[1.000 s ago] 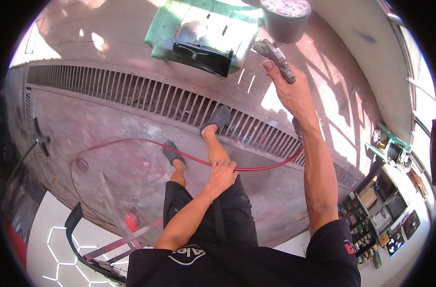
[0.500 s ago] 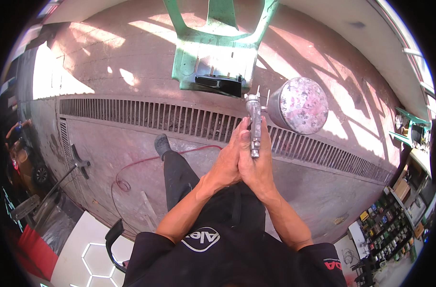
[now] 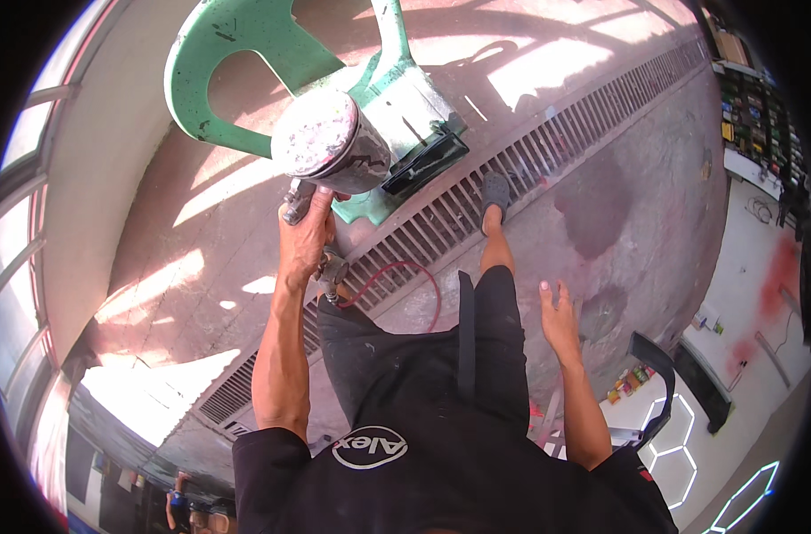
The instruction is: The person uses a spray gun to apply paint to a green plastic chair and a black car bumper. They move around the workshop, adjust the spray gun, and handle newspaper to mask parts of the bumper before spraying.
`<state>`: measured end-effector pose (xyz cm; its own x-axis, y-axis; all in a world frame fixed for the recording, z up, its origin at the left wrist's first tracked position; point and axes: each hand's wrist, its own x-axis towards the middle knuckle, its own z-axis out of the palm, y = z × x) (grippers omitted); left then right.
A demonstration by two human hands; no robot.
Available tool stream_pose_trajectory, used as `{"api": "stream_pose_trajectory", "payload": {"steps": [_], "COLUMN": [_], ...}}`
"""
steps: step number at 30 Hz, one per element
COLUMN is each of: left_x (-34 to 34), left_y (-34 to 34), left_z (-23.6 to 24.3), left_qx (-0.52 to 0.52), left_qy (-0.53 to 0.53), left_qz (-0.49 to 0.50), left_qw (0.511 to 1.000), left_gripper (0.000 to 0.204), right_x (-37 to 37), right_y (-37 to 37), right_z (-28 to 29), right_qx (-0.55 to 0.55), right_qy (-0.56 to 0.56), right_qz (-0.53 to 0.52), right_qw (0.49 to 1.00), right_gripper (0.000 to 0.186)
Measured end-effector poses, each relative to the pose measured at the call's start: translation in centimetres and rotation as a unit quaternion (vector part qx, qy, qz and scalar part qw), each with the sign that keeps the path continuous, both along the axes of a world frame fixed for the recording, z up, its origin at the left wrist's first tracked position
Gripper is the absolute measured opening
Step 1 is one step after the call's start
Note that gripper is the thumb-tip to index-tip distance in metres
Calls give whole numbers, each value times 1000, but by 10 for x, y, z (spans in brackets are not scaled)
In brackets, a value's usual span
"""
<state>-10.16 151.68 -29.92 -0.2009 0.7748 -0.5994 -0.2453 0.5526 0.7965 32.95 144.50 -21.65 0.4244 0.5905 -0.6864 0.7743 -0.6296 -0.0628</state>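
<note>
Spray gun in hand, glossy black part off to its right

From here I see the left hand wrapped round the gun, just behind its paint-spattered cup. The black part sits on the green plastic chair, ahead and rightward of that hand, long axis slanting away right. The right hand, farther off, hangs with fingers parted, gripping nothing.

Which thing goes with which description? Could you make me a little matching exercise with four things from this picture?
Things:
1. Left hand
2. Right hand
3. Chair
4. Hose

Descriptions:
A. Red and curving in a loop
B. Open, holding nothing
C. Green with dark marks
D. Gripping a spray gun with a cup on top

Right pairs: 1-D, 2-B, 3-C, 4-A
</note>
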Motion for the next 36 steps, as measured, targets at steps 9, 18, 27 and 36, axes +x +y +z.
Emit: {"api": "stream_pose_trajectory", "payload": {"steps": [9, 18, 27, 36], "left_x": [-50, -26, -20, -8], "left_y": [53, 95, 111, 118], "left_z": [-95, -143, -152, -126], "left_qx": [-35, 4, 57, 100], "left_qy": [-48, -21, 75, 10], "left_qz": [-214, -252, -307, -313], "left_qw": [975, 967, 947, 945], "left_gripper": [47, 55, 60, 46], "right_x": [-126, -248, -299, -369], "right_y": [-213, -279, -351, -345], "right_z": [-14, -94, -150, -155], "right_qx": [-109, -165, -128, -111], "right_qy": [5, 127, 106, 67], "right_qz": [-135, -232, -191, -258], "right_qw": [985, 950, 967, 957], "right_gripper": [84, 98, 103, 101]}}
